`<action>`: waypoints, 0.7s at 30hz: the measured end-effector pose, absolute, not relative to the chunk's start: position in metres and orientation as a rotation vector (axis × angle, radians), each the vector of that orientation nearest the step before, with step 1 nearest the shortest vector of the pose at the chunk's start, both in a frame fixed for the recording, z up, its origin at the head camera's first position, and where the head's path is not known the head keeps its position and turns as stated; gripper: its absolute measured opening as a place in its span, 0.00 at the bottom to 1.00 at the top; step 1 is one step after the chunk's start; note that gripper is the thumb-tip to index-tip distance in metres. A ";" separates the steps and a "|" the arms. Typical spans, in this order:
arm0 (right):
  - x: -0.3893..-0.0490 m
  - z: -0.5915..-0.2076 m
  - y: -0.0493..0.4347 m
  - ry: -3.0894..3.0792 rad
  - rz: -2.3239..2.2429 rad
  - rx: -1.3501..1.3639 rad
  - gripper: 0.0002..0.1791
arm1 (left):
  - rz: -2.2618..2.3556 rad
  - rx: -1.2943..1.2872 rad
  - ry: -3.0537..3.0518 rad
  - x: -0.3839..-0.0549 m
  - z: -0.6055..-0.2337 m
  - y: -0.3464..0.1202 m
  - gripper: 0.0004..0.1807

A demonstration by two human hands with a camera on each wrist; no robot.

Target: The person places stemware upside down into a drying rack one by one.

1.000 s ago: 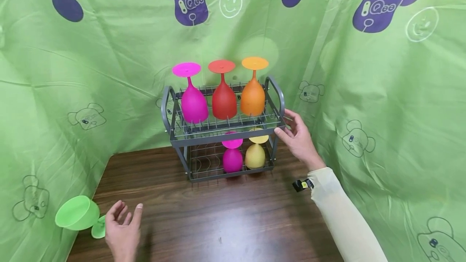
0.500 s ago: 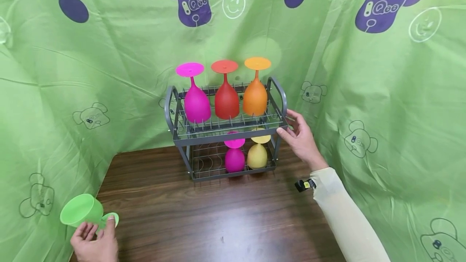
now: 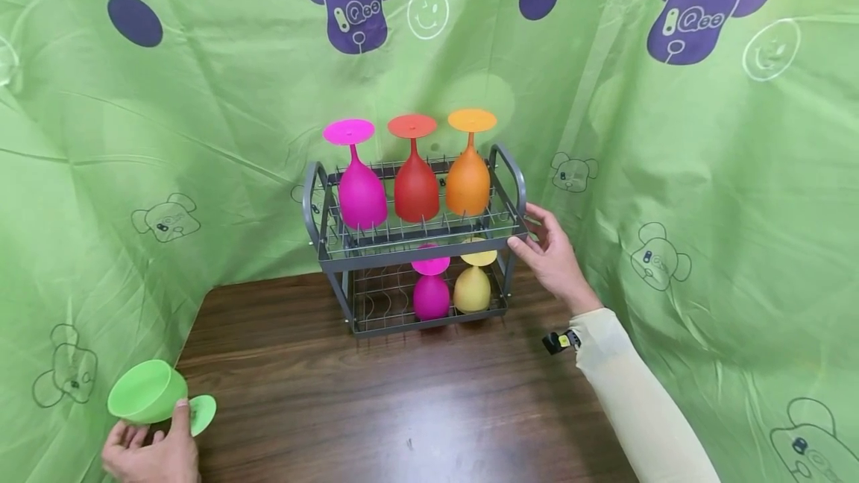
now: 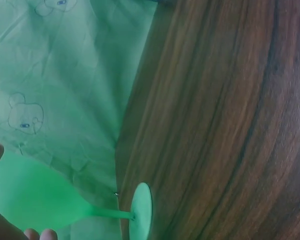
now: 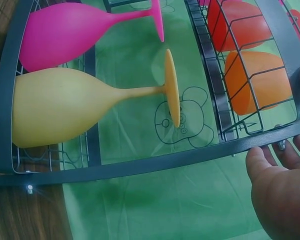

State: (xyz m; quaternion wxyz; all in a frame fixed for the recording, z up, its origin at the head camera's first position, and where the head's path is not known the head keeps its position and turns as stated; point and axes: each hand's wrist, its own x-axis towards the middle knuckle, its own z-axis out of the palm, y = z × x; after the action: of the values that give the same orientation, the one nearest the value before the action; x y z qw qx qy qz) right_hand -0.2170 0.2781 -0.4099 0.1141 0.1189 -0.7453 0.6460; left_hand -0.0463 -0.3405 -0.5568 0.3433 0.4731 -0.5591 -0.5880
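At the table's left edge, my left hand (image 3: pixel 156 455) holds a green wine glass (image 3: pixel 142 395) by its bowl, thumb above and fingers beneath. The glass lies tilted on its side, its mouth facing left and its round foot to the right; the left wrist view shows its stem and foot (image 4: pixel 141 212). My right hand (image 3: pixel 552 258) grips the right end of a grey two-tier drying rack (image 3: pixel 403 253) at its upper tier. Upside down on that tier stand a pink glass (image 3: pixel 362 196), a red glass (image 3: pixel 416 192) and an orange glass (image 3: pixel 468 186).
The rack's lower tier carries a magenta glass (image 3: pixel 432 298) and a yellow glass (image 3: pixel 473 291), both upside down, at its right side. A brown wooden table (image 3: pixel 322 401) lies beneath. Green printed cloth (image 3: pixel 221 80) hangs close at the back and both sides.
My left hand has moved left to the green glass and taken hold of its bowl; the glass has turned slightly. My right hand has stayed on the rack.
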 end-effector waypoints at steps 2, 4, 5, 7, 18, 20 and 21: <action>-0.217 -0.411 0.278 -2.184 1.891 0.339 0.40 | -1.547 1.218 -1.469 -0.047 -0.558 -0.344 0.51; -0.217 -0.412 0.279 -2.182 1.889 0.331 0.40 | -1.549 1.203 -1.476 -0.049 -0.560 -0.346 0.51; -0.217 -0.412 0.279 -2.180 1.890 0.326 0.40 | -1.544 1.196 -1.478 -0.050 -0.561 -0.347 0.51; -0.217 -0.413 0.279 -2.175 1.890 0.325 0.39 | -1.531 1.180 -1.484 -0.052 -0.564 -0.350 0.51; -0.217 -0.411 0.277 -2.171 1.895 0.336 0.39 | -1.461 1.105 -1.450 -0.068 -0.586 -0.367 0.50; -0.217 -0.410 0.276 -2.171 1.896 0.340 0.39 | -1.477 1.091 -1.432 -0.069 -0.588 -0.368 0.50; -0.217 -0.410 0.276 -2.171 1.897 0.341 0.39 | -1.488 1.082 -1.421 -0.070 -0.588 -0.368 0.50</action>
State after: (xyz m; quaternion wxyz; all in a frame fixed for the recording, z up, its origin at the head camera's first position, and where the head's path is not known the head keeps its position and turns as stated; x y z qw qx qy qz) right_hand -0.2167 0.2761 -0.4098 0.1190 0.1166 -0.7426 0.6486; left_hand -0.0700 -0.3680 -0.5884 0.3971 0.4273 -0.5608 -0.5875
